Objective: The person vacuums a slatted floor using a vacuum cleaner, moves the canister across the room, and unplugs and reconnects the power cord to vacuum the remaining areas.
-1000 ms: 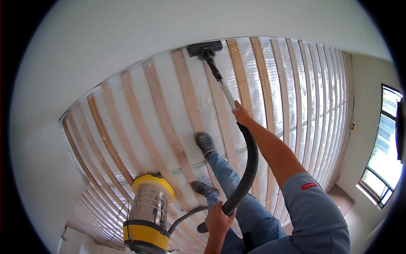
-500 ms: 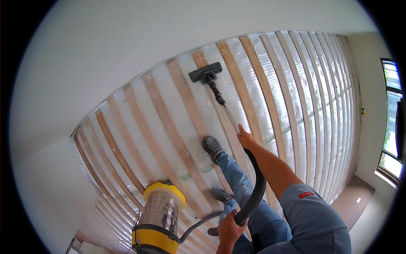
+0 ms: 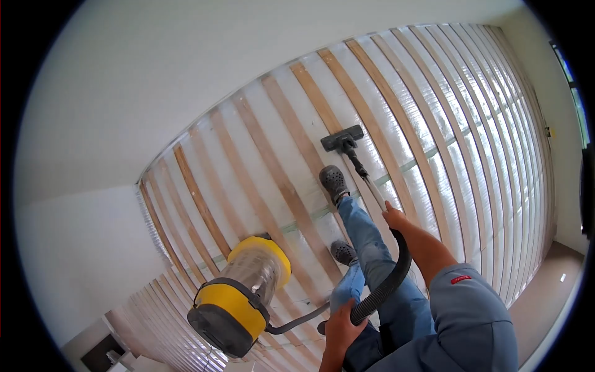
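I have the right hand [image 3: 396,218] wrapped around the wand [image 3: 375,193] near its upper end, fingers closed on it and the forearm reaching out from a grey sleeve [image 3: 471,310] with a red tag [image 3: 461,279]. At the wand's far end, the nozzle [image 3: 341,140] lies across a batten [image 3: 316,94], reaching over the foil [image 3: 409,105] on both sides; from my view it looks set down, though I can't make out its underside. The hose [image 3: 389,286] bends from just below that hand down to the left hand [image 3: 343,325], which is clasping it low, in front of the jeans [image 3: 362,223]; some of those fingers are hidden from me. Two dark shoes [image 3: 333,180] stand on the floor, the farther one near the nozzle but apart from it. Left of the legs I see the vacuum [image 3: 251,273], yellow at both ends with a shiny drum between, and from its side a tube [image 3: 297,320] runs toward the legs, where I lose it. A pale wall [image 3: 124,93] edges the floor on the far side, and a sliver of window [image 3: 579,111] shows at right.
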`<move>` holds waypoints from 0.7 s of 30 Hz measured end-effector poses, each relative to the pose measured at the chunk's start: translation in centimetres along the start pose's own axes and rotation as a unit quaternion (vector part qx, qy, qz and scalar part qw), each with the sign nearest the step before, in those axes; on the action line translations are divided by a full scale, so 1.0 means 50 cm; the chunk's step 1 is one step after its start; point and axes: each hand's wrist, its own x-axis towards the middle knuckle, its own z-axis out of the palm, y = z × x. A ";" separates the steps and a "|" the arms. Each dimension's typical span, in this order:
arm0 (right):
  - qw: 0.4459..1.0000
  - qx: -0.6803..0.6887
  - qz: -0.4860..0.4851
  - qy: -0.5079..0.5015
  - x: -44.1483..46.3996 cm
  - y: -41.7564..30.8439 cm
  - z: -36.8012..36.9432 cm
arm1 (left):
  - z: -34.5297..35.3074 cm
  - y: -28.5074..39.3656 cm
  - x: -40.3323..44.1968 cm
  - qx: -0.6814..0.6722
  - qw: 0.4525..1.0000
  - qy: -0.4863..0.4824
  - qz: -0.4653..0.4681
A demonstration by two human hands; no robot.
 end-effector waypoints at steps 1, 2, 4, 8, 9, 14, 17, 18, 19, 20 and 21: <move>1.000 0.001 0.000 0.000 -0.029 0.024 0.023 | 0.026 -0.008 -0.044 -0.005 1.000 -0.014 -0.007; 1.000 0.001 0.015 0.000 -0.076 0.035 0.039 | 0.048 -0.008 -0.089 -0.006 1.000 -0.019 -0.010; 0.999 -0.003 0.037 -0.002 -0.164 0.064 0.066 | 0.093 -0.006 -0.161 -0.032 0.999 -0.026 -0.008; 0.996 0.002 0.075 -0.046 -0.283 0.205 0.178 | 0.207 -0.023 -0.290 -0.060 0.997 -0.037 -0.008; 0.997 -0.014 0.044 -0.061 -0.320 0.237 0.191 | 0.231 -0.024 -0.312 -0.064 0.997 -0.033 -0.008; 0.995 -0.054 0.021 -0.083 -0.497 0.403 0.262 | 0.345 -0.005 -0.431 -0.058 0.995 -0.075 0.019; 0.995 -0.051 0.025 -0.077 -0.569 0.518 0.329 | 0.435 0.019 -0.528 -0.047 0.995 -0.076 0.048; 0.996 -0.044 0.045 -0.070 -0.596 0.553 0.349 | 0.475 0.028 -0.560 -0.047 0.995 -0.074 0.042; 0.996 -0.032 0.038 -0.075 -0.619 0.590 0.373 | 0.515 0.034 -0.599 -0.055 0.995 -0.071 0.048; 0.996 -0.018 0.036 -0.081 -0.641 0.613 0.384 | 0.552 0.039 -0.640 -0.062 0.994 -0.072 0.054; 0.997 -0.029 0.042 -0.062 -0.657 0.646 0.414 | 0.585 0.047 -0.680 -0.058 0.994 -0.083 0.045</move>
